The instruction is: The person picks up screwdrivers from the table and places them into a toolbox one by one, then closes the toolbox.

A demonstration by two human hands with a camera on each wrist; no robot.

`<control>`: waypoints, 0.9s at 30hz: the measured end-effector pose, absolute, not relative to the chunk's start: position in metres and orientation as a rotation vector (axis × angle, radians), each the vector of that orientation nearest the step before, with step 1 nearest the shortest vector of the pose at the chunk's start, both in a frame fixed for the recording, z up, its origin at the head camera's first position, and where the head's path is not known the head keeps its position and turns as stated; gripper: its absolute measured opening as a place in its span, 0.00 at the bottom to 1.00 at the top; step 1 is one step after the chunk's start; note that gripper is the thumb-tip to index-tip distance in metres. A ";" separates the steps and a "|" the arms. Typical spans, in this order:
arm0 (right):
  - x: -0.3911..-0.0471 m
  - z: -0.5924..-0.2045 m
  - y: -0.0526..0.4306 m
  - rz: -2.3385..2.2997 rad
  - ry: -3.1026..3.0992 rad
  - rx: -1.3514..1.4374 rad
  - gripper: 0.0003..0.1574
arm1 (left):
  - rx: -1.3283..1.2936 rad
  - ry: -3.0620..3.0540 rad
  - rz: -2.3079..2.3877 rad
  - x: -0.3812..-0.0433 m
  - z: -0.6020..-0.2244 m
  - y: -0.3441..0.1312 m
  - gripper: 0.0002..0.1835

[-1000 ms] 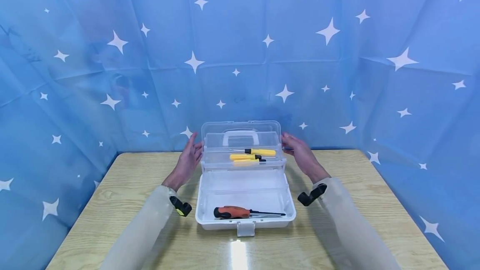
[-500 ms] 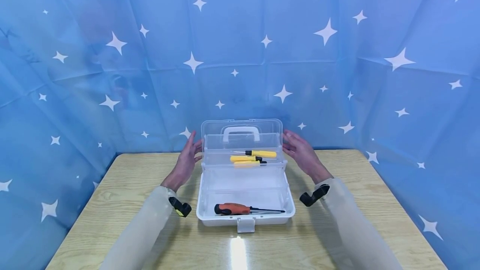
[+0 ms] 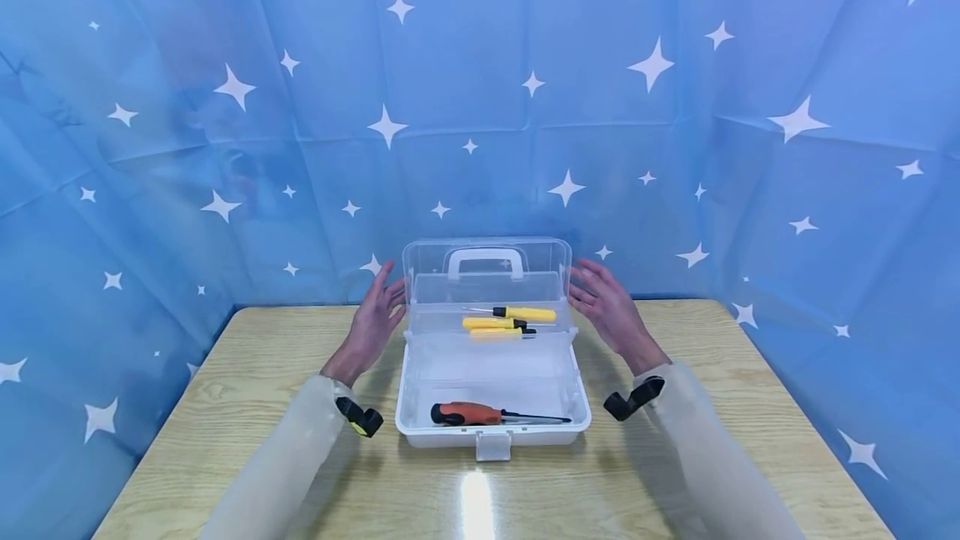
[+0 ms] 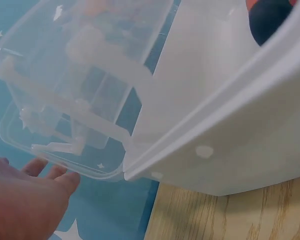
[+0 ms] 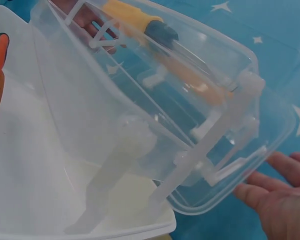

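An opened toolbox with a white base [image 3: 423, 440] and clear lid [image 3: 480, 248] stands mid-table in the head view. Its raised clear tray [image 3: 435, 319] carries yellow-handled screwdrivers [image 3: 528, 314]. Inside the base lies an orange-and-black screwdriver [image 3: 467, 414]. My left hand [image 3: 369, 325] is at the lid's left side, fingers extended; in the left wrist view its fingertips meet or nearly meet the lid's rim. On the opposite side, my right hand [image 3: 611, 312] has its fingers spread by the lid's edge, and the right wrist view shows fingertips at the rim. Neither hand grips anything.
A wooden table [image 3: 262, 407] carries the toolbox. Behind it and to both sides hangs a blue curtain [image 3: 480, 65] with white stars, close to the table's back edge. The white latch [image 3: 492, 447] hangs from the toolbox's front.
The lid and tray have tilted slightly forward, and the white handle shows more. The base sits a little farther back. My right hand has shifted slightly outward; the left hand has barely moved.
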State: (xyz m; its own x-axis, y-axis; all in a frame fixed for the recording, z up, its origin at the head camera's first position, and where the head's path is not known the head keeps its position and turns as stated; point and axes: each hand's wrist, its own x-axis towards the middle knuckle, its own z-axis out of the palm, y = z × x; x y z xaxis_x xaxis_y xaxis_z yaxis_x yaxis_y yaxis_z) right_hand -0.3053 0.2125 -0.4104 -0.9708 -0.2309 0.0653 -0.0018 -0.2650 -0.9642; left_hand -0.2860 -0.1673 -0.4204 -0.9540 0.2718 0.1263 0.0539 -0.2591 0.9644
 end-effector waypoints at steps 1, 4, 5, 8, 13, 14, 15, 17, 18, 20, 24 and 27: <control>-0.304 -0.411 0.213 -2.388 1.790 -0.304 0.38 | 0.401 1.811 2.365 -0.285 -0.420 -0.167 0.30; -0.300 -0.412 0.213 -2.426 1.756 -0.341 0.37 | 0.415 1.765 2.409 -0.281 -0.420 -0.168 0.30; -0.298 -0.412 0.213 -2.434 1.750 -0.353 0.36 | 0.422 1.754 2.417 -0.280 -0.420 -0.168 0.30; -0.293 -0.412 0.213 -2.447 1.742 -0.385 0.35 | 0.433 1.745 2.426 -0.276 -0.420 -0.168 0.30; -0.284 -0.410 0.213 -2.443 1.757 -0.406 0.36 | 0.459 1.796 2.401 -0.266 -0.420 -0.169 0.31; -0.282 -0.410 0.213 -2.436 1.769 -0.413 0.36 | 0.474 1.812 2.391 -0.264 -0.421 -0.169 0.31; -0.280 -0.409 0.213 -2.432 1.782 -0.418 0.36 | 0.488 1.826 2.379 -0.262 -0.421 -0.169 0.31; -0.276 -0.408 0.214 -2.428 1.811 -0.424 0.36 | 0.511 1.860 2.350 -0.258 -0.421 -0.170 0.30; -0.274 -0.408 0.214 -2.425 1.826 -0.429 0.36 | 0.519 1.874 2.335 -0.256 -0.420 -0.170 0.30; -0.270 -0.407 0.215 -2.422 1.848 -0.438 0.36 | 0.534 1.887 2.319 -0.252 -0.419 -0.170 0.31; -0.264 -0.405 0.215 -2.392 1.909 -0.398 0.37 | 0.526 1.899 2.309 -0.245 -0.417 -0.170 0.31; -0.259 -0.403 0.214 -2.340 1.980 -0.336 0.40 | 0.491 1.903 2.313 -0.239 -0.414 -0.169 0.31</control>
